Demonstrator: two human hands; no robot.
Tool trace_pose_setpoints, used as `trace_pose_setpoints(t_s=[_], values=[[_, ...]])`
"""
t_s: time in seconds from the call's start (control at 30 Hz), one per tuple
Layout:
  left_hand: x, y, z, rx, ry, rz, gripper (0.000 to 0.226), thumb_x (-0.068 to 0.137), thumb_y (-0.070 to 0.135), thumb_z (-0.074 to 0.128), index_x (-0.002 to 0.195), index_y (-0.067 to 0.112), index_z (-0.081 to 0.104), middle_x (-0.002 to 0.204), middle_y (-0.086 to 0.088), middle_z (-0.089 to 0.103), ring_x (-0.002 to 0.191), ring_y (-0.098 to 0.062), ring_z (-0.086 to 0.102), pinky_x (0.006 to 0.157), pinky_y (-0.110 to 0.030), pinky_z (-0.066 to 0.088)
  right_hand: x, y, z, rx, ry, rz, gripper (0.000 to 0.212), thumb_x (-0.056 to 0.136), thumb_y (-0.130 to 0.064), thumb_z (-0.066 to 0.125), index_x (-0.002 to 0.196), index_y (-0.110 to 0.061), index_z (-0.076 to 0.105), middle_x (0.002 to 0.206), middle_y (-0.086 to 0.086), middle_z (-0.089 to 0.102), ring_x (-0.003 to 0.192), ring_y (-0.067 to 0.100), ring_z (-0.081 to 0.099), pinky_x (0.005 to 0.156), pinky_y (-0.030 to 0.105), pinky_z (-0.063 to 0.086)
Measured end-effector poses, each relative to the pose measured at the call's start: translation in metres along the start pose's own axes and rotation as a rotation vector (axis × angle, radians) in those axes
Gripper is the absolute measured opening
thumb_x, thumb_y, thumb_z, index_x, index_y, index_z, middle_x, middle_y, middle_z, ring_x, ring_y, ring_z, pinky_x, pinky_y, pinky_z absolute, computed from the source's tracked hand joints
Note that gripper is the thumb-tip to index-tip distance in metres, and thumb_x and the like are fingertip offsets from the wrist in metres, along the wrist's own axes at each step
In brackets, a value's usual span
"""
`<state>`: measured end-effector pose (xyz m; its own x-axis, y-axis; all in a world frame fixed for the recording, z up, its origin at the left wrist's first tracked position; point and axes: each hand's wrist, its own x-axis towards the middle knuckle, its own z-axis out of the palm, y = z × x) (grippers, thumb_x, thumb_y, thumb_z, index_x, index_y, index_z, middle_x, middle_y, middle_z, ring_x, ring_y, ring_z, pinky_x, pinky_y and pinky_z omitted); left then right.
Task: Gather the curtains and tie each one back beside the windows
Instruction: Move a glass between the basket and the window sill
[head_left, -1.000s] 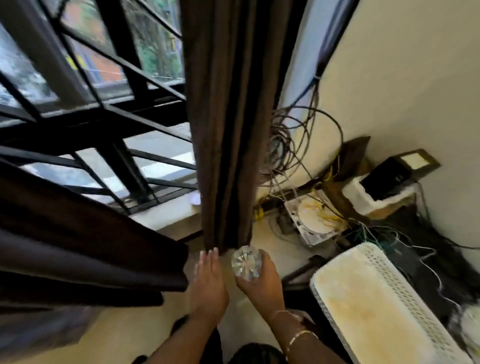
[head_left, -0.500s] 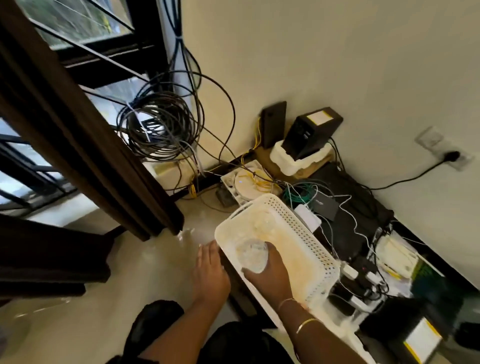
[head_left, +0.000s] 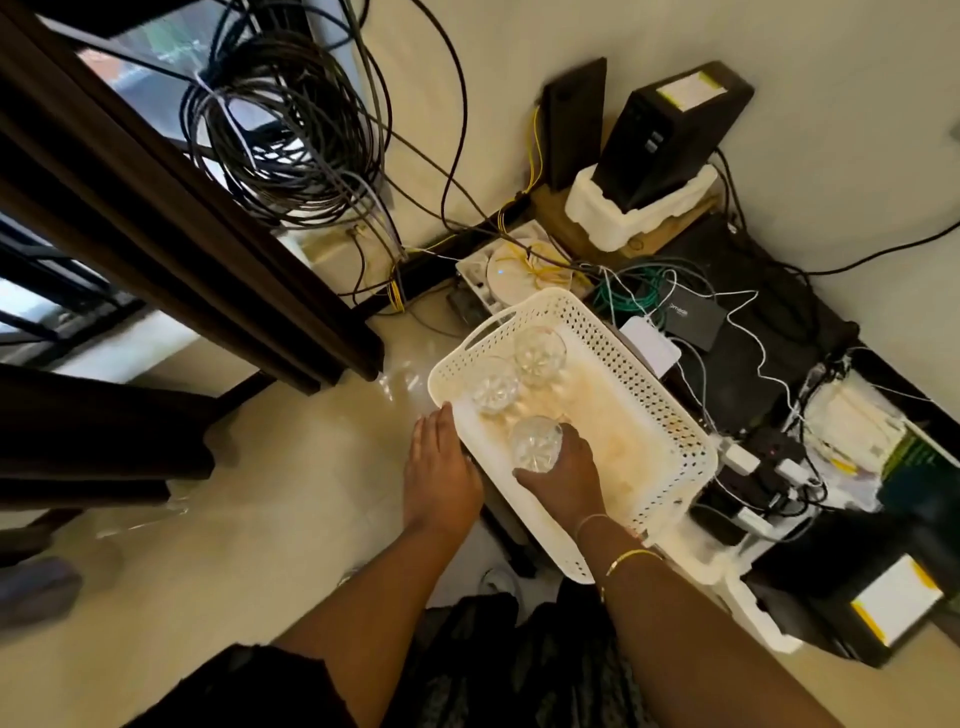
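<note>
The curtain (head_left: 171, 218), dark brown, hung in tight folds across the left of the scene. It slanted from the far left down to a hem just above the floor (head_left: 234, 545). The hem ended left of the basket (head_left: 649, 384), and neither hand touched the cloth. A second curtain (head_left: 98, 431) of the same dark cloth lay bunched at the near left edge. Between the two showed the window (head_left: 47, 306) with its dark bars.

The right hand (head_left: 563, 480) reached into the near end of the white, hole-patterned basket, its fingers curled round a clear glass ball (head_left: 536, 446). Whether the ball rested on the basket's bottom could not be told. Thin bracelets (head_left: 631, 556) circled that wrist. The left hand (head_left: 441, 467) lay flat over the floor, fingers straight and close together, holding nothing. Its fingertips were at the basket's left rim, though contact could not be told.

Two more glass balls (head_left: 493, 387) lay just beside each other in the far left end of the basket.

Beyond the basket, near the wall (head_left: 675, 31), sat a white round device (head_left: 511, 262) wound with yellow wire. A tangle of green cable (head_left: 621, 293) lay to its right. A big coil of dark cable (head_left: 285, 130) hung at the far left by the window. A black box (head_left: 670, 124) stood in a white foam block (head_left: 623, 218) against the wall. A power strip (head_left: 769, 462) with plugs lay to the right of the basket.
</note>
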<state>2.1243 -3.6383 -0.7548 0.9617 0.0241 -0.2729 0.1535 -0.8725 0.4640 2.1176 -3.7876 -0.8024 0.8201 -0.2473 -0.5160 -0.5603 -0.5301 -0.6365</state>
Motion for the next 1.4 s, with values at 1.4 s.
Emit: trace_pose_setpoints(t_s=[1.4], values=[[0.047, -0.242, -0.236, 0.083, 0.196, -0.035, 0.059, 0.093, 0.019, 0.042, 0.147, 0.015, 0.019, 0.153, -0.006, 0.022, 0.143, -0.021, 0.015, 0.117, -0.032, 0.014, -0.066, -0.304, 0.212, -0.424, 0.009, -0.547, 0.044, 0.079, -0.015, 0.056, 0.123, -0.014, 0.051, 0.137, 0.013, 0.039, 0.127, 0.030, 0.039, 0.106, 0.038, 0.040]])
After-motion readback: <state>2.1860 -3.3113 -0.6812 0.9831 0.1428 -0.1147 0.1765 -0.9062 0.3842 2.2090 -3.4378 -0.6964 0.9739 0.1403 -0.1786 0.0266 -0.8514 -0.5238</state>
